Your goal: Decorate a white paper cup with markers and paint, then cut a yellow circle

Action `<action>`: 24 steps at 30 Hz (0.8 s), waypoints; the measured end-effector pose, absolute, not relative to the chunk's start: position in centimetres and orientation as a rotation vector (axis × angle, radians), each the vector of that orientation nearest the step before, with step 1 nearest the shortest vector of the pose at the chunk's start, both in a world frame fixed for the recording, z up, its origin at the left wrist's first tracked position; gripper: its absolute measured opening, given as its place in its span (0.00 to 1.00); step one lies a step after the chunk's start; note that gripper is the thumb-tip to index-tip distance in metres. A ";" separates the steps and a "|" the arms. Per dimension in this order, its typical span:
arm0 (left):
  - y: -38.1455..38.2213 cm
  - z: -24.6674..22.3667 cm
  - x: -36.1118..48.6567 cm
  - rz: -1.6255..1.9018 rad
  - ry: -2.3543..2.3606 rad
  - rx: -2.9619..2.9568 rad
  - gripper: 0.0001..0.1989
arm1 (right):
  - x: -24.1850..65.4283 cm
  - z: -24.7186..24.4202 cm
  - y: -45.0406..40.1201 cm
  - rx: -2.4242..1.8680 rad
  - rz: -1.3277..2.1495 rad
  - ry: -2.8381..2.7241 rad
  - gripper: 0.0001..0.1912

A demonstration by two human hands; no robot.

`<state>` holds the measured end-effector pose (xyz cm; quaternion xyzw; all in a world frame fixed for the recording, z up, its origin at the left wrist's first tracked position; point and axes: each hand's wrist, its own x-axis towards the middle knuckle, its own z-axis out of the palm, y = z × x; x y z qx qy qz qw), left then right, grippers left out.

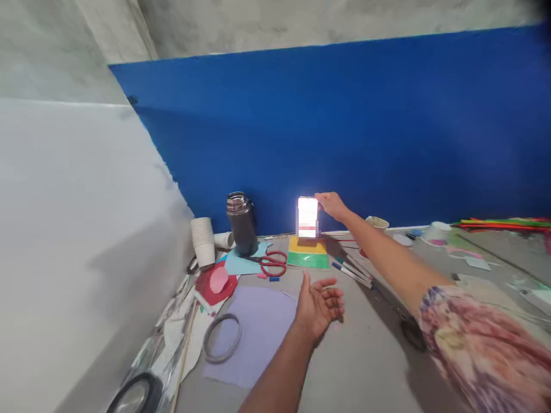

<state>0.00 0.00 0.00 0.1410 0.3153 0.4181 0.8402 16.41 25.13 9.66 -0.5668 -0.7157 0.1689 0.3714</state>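
My right hand (330,203) reaches far forward, its fingers closed on the upper right edge of a phone (307,215). The phone stands upright near the blue wall, its screen glowing white. Just before it lie a yellow sheet (316,245) and a green packet (307,261). My left hand (319,307) is held palm up over the table with fingers apart, holding nothing. Left of that hand is a lilac sheet (267,321) with a grey tape ring (222,338) on its left side. Red-handled scissors (274,264) and several pens (353,274) lie farther back.
A dark flask (242,226) without a lid stands on light blue paper (245,263). Stacked paper cups (202,240) are at the left. Red paper (215,287), a black tape roll (136,394) and a stick (185,350) crowd the left edge. Another cup (437,232) stands right.
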 end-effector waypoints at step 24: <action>-0.1 -0.6 -0.6 0.921 0.653 0.428 0.39 | 24.3 10.4 24.9 -1.690 0.356 -1.947 0.20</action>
